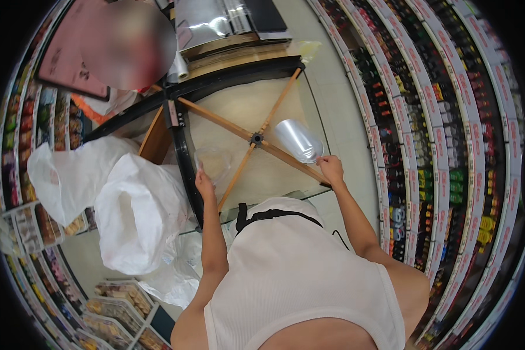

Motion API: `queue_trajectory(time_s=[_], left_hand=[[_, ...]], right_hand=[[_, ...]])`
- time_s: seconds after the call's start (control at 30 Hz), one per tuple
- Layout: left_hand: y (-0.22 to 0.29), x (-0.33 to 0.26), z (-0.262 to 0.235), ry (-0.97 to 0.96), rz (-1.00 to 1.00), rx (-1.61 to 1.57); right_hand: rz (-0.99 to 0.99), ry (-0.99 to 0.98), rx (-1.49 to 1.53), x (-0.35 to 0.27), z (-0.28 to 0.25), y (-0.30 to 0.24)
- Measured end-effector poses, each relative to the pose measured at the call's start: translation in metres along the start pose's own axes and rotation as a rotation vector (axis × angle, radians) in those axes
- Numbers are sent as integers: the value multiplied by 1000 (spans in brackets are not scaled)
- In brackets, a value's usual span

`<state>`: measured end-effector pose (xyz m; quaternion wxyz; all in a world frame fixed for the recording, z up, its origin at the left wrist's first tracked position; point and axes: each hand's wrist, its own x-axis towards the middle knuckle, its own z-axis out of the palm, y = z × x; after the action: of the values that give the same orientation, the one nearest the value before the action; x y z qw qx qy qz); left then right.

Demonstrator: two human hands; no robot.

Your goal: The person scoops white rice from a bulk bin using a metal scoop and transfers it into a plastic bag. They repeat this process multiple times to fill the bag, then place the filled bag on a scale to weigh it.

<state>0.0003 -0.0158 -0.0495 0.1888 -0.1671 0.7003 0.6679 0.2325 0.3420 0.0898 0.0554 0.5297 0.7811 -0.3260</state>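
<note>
My right hand [331, 170] is closed round the handle end of a shiny metal scoop [297, 140]. The scoop hangs over a bin of pale grain that looks like rice [216, 114], and no grain shows in it. My left hand [204, 184] pinches a thin, see-through plastic bag [214, 162] above the bin's left side. Crossed wooden bars [281, 154] with a black hub span the bin, below both hands.
White sacks [137, 216], one with its mouth open, stand to the left. Shelves of bottles [443, 146] run along the right. A pink sign [70, 49] and a person with a blurred head stand at the far left. Trays of packaged goods [116, 309] lie at the lower left.
</note>
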Motion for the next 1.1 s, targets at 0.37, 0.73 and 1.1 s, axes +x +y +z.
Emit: queue_trajectory(time_s=[0.37,0.73,1.1], left_hand=[[7,-13,3,29,-71,83],[-5,-23,-2,107,-127,120],[-8,-8,0,115,-120,35]], right_hand=[[474,-71,334,169,135,28],[572,82,276,156,147,-9],[334,300,423,96,116,42]])
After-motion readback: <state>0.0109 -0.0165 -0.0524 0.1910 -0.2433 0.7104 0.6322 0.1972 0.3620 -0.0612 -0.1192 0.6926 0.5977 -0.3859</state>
